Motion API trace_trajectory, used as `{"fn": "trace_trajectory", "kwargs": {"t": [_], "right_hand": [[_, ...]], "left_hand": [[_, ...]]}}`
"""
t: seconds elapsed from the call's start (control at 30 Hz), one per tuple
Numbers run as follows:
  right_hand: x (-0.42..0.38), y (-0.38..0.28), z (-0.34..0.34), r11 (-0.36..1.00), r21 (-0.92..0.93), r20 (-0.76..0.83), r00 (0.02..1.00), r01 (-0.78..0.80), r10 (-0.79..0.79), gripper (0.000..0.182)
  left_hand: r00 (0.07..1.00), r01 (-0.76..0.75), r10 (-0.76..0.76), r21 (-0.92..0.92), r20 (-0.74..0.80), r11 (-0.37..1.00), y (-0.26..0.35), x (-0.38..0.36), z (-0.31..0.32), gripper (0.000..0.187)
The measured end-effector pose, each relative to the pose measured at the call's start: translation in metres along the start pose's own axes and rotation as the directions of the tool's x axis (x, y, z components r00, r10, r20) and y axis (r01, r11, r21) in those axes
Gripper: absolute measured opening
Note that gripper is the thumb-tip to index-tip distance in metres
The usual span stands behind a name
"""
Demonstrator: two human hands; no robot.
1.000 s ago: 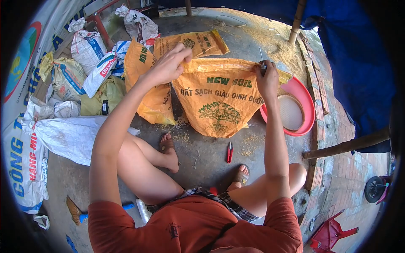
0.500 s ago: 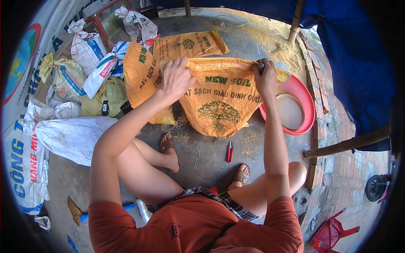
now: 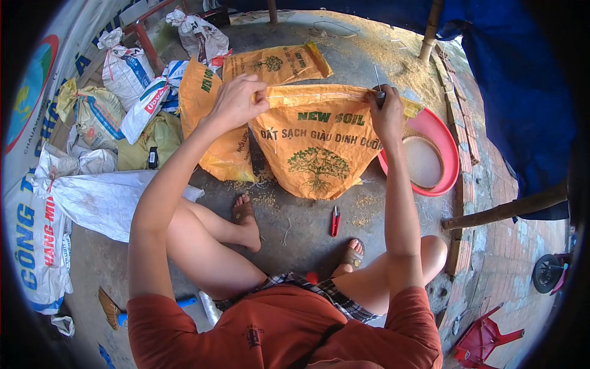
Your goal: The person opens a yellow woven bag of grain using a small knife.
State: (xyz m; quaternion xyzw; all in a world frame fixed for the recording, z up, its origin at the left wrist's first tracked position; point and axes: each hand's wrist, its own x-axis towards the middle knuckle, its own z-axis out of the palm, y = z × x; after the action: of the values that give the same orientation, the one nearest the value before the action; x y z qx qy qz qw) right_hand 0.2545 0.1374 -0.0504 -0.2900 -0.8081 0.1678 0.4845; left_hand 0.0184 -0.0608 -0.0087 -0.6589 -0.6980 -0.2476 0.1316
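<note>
An orange NEW SOIL sack [image 3: 318, 144] hangs spread in front of me, its top edge folded over into a band with a white thread running along it. At the upper left corner of that fold, my left hand [image 3: 241, 101] is closed, pinching the sack. My right hand [image 3: 387, 114] is closed at the upper right corner. It grips an awl [image 3: 377, 77] with a dark handle and a thin metal spike pointing up, and its fingers also touch the sack's edge. Red-handled thread snips [image 3: 335, 222] lie on the floor below the sack.
Two more orange sacks, one left [image 3: 224, 150] and one behind [image 3: 276, 63], lie nearby. To the right, a pink basin [image 3: 452, 166] holds a round sieve [image 3: 424, 161]. Filled sacks [image 3: 126, 74] crowd the left. Bamboo poles [image 3: 504, 209] and a blue tarp [image 3: 516, 104] stand right.
My left hand has shifted left and turned, stretching the folded edge and showing more of the sack's printed text. My right hand stays nearly where it was with the awl.
</note>
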Motion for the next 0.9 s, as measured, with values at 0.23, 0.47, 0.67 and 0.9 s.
{"fn": "trace_trajectory", "kwargs": {"t": [0.23, 0.47, 0.67, 0.9], "right_hand": [[-0.001, -0.002, 0.003, 1.0, -0.03, -0.02, 1.0, 0.002, -0.002, 0.013], [0.0, 0.008, -0.001, 0.991, -0.13, -0.034, 0.999, -0.017, 0.013, 0.015], [0.01, 0.018, -0.031, 0.95, 0.155, 0.017, 0.963, -0.269, 0.27, 0.029], [0.01, 0.059, -0.081, 0.841, 0.288, 0.129, 0.889, -0.458, 0.44, 0.044]], "left_hand": [[0.998, -0.04, 0.037, 0.054, 0.041, 0.998, -0.009, 0.001, 0.006, 0.012], [0.992, -0.074, 0.073, 0.01, 0.1, 0.997, -0.019, 0.002, -0.001, 0.017], [0.999, -0.026, 0.021, -0.14, -0.037, 0.99, -0.026, 0.01, -0.012, 0.056], [0.869, 0.466, -0.274, -0.491, 0.413, 0.736, -0.076, -0.006, 0.014, 0.063]]}}
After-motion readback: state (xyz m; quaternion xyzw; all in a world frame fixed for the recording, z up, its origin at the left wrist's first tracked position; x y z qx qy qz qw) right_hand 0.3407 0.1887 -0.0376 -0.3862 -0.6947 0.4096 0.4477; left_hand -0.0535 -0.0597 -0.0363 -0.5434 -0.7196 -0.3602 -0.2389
